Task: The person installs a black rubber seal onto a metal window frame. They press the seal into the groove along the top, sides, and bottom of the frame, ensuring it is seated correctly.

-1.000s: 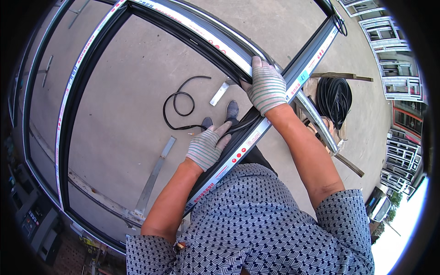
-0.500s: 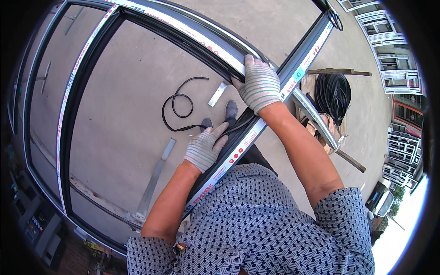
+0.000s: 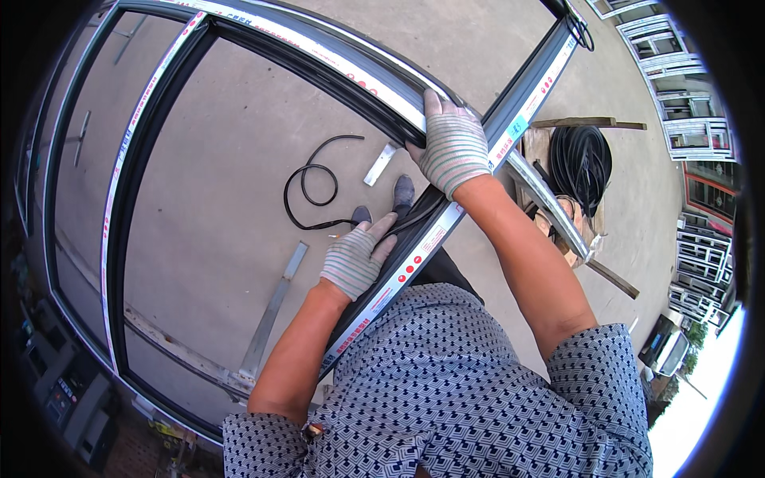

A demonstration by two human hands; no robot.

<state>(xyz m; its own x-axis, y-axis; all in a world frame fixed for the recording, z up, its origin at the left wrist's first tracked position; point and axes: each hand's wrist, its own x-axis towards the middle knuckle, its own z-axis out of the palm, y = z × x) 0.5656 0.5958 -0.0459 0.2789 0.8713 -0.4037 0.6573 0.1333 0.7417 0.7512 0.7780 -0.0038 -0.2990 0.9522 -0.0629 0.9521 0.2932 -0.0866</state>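
A large window frame (image 3: 422, 253) of dark profiles with white printed protective film lies across in front of me. My right hand (image 3: 454, 150), in a striped knit glove, grips the frame where two bars meet, its thumb at the inner edge. My left hand (image 3: 353, 260), gloved alike, lies over the near bar with a thin black rubber strip (image 3: 312, 166) between thumb and fingers. From there the strip runs along the bar toward my right hand. Its loose end curls in a loop above the floor. What lies beneath the right palm is hidden.
A coil of black strip (image 3: 580, 171) rests on a wooden pallet to the right, near a metal bar (image 3: 550, 205). Stacked frames (image 3: 677, 88) stand at the far right. Metal offcuts (image 3: 381, 164) lie on the concrete floor. My shoes (image 3: 404, 191) show below the frame.
Almost nothing differs. The view has shifted very slightly, and both hands keep their places on the frame and strip.
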